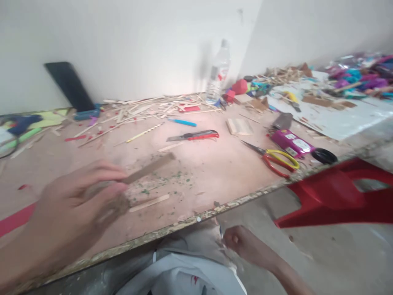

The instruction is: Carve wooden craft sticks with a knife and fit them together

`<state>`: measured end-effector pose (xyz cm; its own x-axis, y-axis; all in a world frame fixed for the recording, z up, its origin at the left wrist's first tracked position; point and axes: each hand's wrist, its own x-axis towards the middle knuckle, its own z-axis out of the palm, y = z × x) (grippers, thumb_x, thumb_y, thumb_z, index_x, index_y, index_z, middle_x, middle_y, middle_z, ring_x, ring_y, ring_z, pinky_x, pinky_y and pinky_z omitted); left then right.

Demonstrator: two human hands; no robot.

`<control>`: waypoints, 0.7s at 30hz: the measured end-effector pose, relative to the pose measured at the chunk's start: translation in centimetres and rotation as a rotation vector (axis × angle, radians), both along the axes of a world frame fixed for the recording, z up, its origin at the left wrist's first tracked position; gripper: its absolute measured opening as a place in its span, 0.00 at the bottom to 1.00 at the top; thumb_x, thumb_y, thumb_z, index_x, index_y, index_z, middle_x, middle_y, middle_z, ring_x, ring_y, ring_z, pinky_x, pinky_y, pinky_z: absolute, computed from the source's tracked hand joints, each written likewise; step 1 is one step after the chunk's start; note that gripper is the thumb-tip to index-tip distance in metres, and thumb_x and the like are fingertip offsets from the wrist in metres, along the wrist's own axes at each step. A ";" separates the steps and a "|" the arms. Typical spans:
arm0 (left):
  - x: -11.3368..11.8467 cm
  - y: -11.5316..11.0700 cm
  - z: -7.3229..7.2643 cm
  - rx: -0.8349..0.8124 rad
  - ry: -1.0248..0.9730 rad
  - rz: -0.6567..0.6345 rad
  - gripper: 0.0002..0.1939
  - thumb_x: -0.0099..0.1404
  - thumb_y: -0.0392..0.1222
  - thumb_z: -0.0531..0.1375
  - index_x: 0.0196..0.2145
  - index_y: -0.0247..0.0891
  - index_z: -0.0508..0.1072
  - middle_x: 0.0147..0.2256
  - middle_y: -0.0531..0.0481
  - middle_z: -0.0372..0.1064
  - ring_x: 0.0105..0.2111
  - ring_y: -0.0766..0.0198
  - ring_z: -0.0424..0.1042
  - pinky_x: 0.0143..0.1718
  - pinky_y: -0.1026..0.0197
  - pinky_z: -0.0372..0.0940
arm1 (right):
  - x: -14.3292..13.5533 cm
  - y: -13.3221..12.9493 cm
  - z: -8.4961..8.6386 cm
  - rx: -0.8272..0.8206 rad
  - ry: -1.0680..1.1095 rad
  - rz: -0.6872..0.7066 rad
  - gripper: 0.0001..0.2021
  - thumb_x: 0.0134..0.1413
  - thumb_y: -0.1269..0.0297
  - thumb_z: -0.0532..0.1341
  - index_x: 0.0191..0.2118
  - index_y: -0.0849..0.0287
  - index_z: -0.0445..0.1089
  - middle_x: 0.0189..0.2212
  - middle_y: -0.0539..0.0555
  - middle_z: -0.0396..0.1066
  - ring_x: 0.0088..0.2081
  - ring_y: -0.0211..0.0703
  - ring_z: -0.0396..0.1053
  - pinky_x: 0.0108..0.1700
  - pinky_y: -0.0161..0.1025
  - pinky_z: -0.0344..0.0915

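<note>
My left hand is closed on a flat brown strip, pinched between thumb and fingers, its free end pointing right over the table. Beneath lie scattered green crumbs and a thin wooden stick. Below the table's front edge, beside grey cloth, is my right hand, its fingers curled into a fist. What it holds, if anything, I cannot make out. Beyond the strip lie a red utility knife, a blue pen-like tool and a pale twisted stick.
Scissors with red and yellow handles lie by a purple packet near the front edge. A plastic bottle, a phone and loose sticks line the wall. A red stool stands at right.
</note>
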<state>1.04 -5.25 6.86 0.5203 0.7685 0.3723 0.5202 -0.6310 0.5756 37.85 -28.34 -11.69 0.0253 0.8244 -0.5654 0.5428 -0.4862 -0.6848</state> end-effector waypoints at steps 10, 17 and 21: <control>2.8 1.4 0.7 -0.208 -0.191 -0.378 0.08 0.80 0.44 0.66 0.43 0.43 0.86 0.44 0.52 0.82 0.45 0.65 0.82 0.51 0.64 0.73 | -4.6 12.0 20.3 0.729 0.184 0.102 0.07 0.68 0.55 0.75 0.42 0.52 0.85 0.31 0.51 0.81 0.29 0.37 0.78 0.30 0.29 0.73; 0.7 1.4 -1.2 -0.156 -0.100 -0.343 0.08 0.81 0.45 0.66 0.47 0.45 0.86 0.43 0.55 0.83 0.41 0.64 0.80 0.42 0.61 0.69 | -11.3 15.6 18.1 0.844 0.238 -0.051 0.15 0.71 0.45 0.71 0.43 0.51 0.87 0.27 0.50 0.79 0.27 0.38 0.77 0.28 0.32 0.74; -1.0 0.7 -2.7 -0.018 0.009 -0.406 0.14 0.84 0.37 0.56 0.48 0.40 0.84 0.43 0.49 0.82 0.40 0.59 0.77 0.43 0.55 0.67 | -10.7 12.1 16.6 0.878 0.039 -0.342 0.10 0.70 0.49 0.73 0.42 0.47 0.87 0.35 0.52 0.83 0.29 0.40 0.78 0.28 0.33 0.76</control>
